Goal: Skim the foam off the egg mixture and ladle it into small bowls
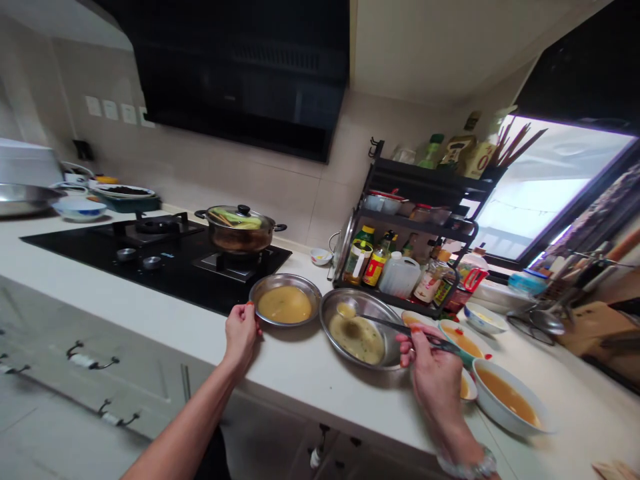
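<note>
My right hand is wrapped round the dark handle of a ladle. The ladle's small bowl carries yellowish liquid and hangs over a tilted metal bowl that holds pale, greenish-flecked liquid. Left of it, a second metal bowl with yellow liquid stands on the counter. My left hand pinches that bowl's left rim, its fingers closed. Partly behind my right hand are several bowls of orange liquid, among them a large white bowl.
A lidded pot sits on the black gas hob. A black rack full of bottles stands at the wall. A small bowl lies beside it. Utensils are at the far right, and a range hood hangs above.
</note>
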A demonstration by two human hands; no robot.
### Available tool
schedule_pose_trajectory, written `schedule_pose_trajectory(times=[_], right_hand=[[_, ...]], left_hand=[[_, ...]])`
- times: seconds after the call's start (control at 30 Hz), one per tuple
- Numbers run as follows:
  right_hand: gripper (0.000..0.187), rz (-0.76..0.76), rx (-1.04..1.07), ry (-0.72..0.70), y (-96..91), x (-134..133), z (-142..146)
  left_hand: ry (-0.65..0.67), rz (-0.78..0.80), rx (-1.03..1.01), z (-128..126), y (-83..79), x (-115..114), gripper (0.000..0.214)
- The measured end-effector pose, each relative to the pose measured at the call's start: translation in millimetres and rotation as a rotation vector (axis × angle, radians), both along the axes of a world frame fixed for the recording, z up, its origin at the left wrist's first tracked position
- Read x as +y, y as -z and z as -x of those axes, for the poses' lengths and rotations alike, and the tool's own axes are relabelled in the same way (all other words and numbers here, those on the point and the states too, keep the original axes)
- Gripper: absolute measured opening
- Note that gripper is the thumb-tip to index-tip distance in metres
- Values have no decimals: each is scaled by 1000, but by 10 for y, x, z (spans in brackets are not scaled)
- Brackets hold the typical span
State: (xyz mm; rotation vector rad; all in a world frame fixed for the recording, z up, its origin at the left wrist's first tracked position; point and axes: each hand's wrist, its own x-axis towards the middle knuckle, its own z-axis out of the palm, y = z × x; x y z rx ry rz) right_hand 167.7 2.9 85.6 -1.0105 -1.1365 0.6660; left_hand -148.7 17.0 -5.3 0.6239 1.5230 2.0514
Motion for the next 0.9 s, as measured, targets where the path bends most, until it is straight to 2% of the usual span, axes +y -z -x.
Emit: schedule_pose_trajectory(times=[0.1,0.17,0.3,0.37,0.4,0.6,0.73,0.9], right_hand=[[45,-37,-216,33,118,-50,-175],[40,-112,-376,32,195,-84,-250],[20,-452,-659,20,249,-137,-300],[17,-568,-696,5,233,-154,-260],[17,-580,-675,-13,223,-159,-218],[22,-364,-388,-266,192,-100,340],[25,-306,-464,-384,170,31,811],[27,-261,-477,-395,217,174,1229]], left_hand=[[-8,11,22,14,21,21,28],[-24,18,47,27,40,42,28],[-74,39,92,48,67,88,27],[-92,47,101,52,70,109,26],[-98,48,99,52,70,118,25],[-116,49,75,42,83,170,20],[-122,57,68,44,85,175,22],[-109,62,87,37,66,158,28]])
